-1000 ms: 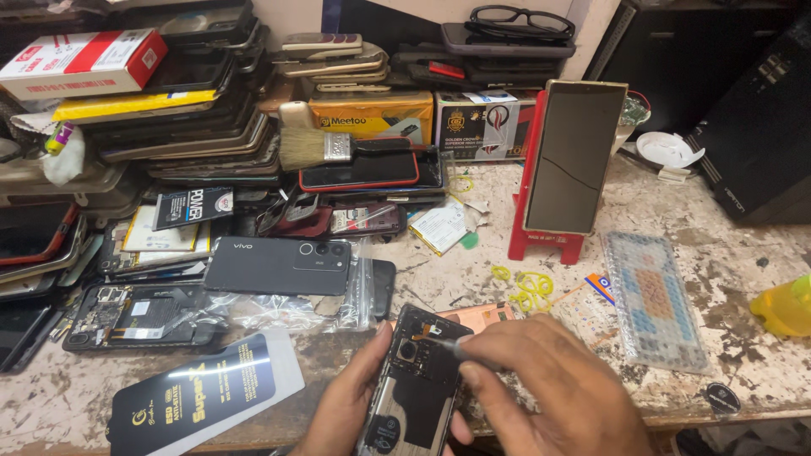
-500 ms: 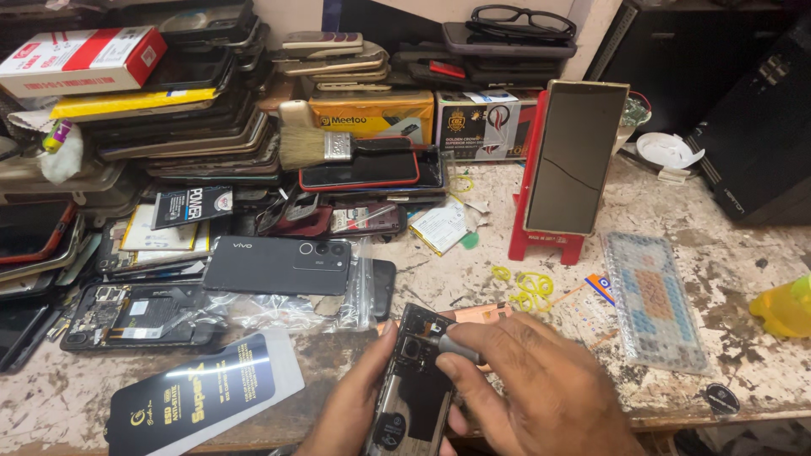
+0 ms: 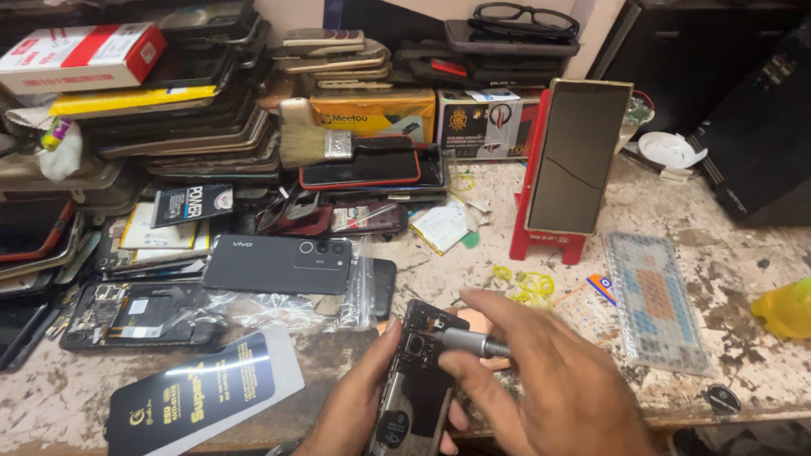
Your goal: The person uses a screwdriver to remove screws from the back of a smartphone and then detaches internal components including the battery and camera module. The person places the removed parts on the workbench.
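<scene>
So down at the bottom middle of the frame there's an opened-up phone (image 3: 420, 380) with its back off and the dark insides showing, sitting at the front edge of the counter (image 3: 743, 287); the left hand (image 3: 359, 405) cups it from the left, fingers wrapped around the side and closed on it; the right hand (image 3: 549, 380) comes in from the lower right with its fingers pinched shut around a small metal screwdriver (image 3: 469, 342), tip pointing at the upper part of the phone near the camera cutout, can't tell if it's actually touching a screw; just left of the hands lies a black screen-protector pack (image 3: 198, 397) with a white edge, and above that a dark grey phone back cover (image 3: 277, 263) on a clear plastic bag; further left is a stripped phone frame (image 3: 135, 312); middle of the frame has a paintbrush (image 3: 317, 145) lying on a red-edged phone; right of centre a red stand (image 3: 541, 241) props up a dark phone (image 3: 579, 156) with a cracked screen; a patterned mat (image 3: 655, 300) sits to the right of it, a yellow thing (image 3: 786, 308) at the far right edge; upper left is just stacks of old phones with a red and white box (image 3: 80, 55) on top, and black glasses (image 3: 524, 17) rest at the top.
</scene>
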